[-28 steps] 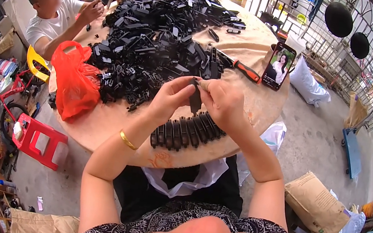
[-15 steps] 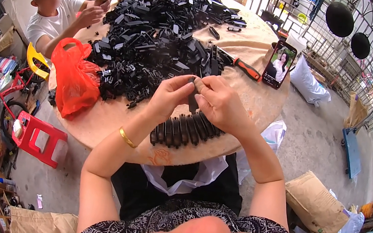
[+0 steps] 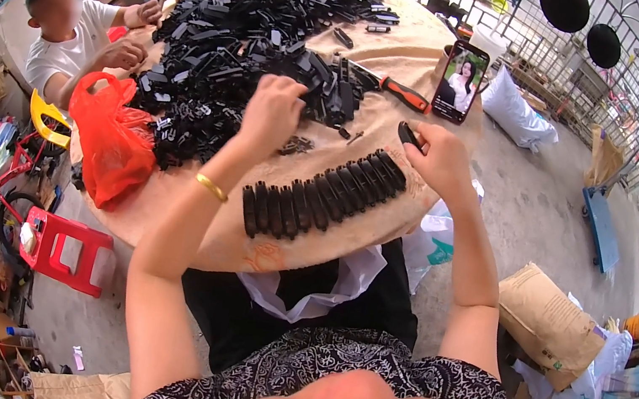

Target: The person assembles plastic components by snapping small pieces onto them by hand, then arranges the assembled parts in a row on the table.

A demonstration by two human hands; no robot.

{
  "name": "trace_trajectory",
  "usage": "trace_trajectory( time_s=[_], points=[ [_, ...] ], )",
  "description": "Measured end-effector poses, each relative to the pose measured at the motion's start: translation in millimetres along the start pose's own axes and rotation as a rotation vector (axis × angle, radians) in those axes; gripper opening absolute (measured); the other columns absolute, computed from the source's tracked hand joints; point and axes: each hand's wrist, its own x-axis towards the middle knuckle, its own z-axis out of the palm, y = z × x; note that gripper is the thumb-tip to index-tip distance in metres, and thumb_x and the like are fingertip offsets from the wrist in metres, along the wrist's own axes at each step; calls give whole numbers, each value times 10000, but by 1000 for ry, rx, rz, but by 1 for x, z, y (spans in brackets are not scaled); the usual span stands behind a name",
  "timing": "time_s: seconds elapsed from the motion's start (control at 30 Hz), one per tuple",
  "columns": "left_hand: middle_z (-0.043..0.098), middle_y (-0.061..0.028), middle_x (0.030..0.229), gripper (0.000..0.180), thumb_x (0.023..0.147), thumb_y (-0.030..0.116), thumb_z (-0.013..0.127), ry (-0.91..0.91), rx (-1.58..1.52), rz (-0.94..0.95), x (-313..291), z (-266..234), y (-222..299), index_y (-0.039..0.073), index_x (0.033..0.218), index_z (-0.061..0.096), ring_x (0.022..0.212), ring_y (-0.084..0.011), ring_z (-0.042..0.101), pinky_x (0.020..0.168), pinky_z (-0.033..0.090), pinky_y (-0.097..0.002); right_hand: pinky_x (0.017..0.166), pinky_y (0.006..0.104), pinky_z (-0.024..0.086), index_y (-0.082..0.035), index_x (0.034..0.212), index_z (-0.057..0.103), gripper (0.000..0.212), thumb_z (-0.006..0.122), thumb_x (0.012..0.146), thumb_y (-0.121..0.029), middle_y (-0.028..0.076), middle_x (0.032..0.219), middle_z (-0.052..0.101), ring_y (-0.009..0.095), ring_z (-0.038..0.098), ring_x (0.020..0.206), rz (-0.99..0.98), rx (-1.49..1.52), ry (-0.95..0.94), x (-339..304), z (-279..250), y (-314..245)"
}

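Note:
Between the thumb and fingers of my right hand [image 3: 442, 160] is a small, long black plastic part [image 3: 409, 136], held above the right end of a row. That row of similar black parts [image 3: 324, 196] stands side by side in a curve near the table's front edge. My left hand [image 3: 272, 112] is over the near edge of a large heap of loose black plastic pieces [image 3: 224, 37]. Its fingers point away from me and their tips are blurred, so whether they hold a piece cannot be made out. A few tiny dark bits [image 3: 296, 145] lie between the heap and the row.
On the cloth-covered round table [image 3: 161, 227] are an orange-and-black handled screwdriver [image 3: 405, 94], a propped phone [image 3: 460, 83] and a red plastic bag [image 3: 109, 154]. Across at the left, another person [image 3: 74, 41] works at the heap. A red stool [image 3: 67, 249] stands on the floor.
My hands, together around a black part before, have come apart. The left moved up and left to the heap; the right moved right with a part. The view has shifted slightly.

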Motion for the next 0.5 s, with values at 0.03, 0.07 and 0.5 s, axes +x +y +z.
trace_trajectory(
  time_s=[0.03,0.07,0.5],
  points=[
    [577,-134,946,198,729,62,571,3,88,29,4,2,-13,10,919,596,944,-288,494,826,421,-346,601,369,464,-46,924,608,281,614,689,-199,157,782,589,292,586,671,3,-31,-75,-1,3,9],
    [579,-123,935,201,703,78,590,-90,147,42,7,5,-25,24,897,598,950,-296,493,820,423,-357,613,390,455,-50,873,618,254,609,688,-223,161,779,587,314,577,681,5,-61,-150,-2,7,16],
    [566,-57,960,233,685,183,646,-409,319,-131,15,4,-21,75,887,611,1008,-241,456,785,378,-425,626,401,441,-50,813,621,210,551,764,-242,172,702,572,332,567,706,-96,58,-102,4,28,31]
  ],
)
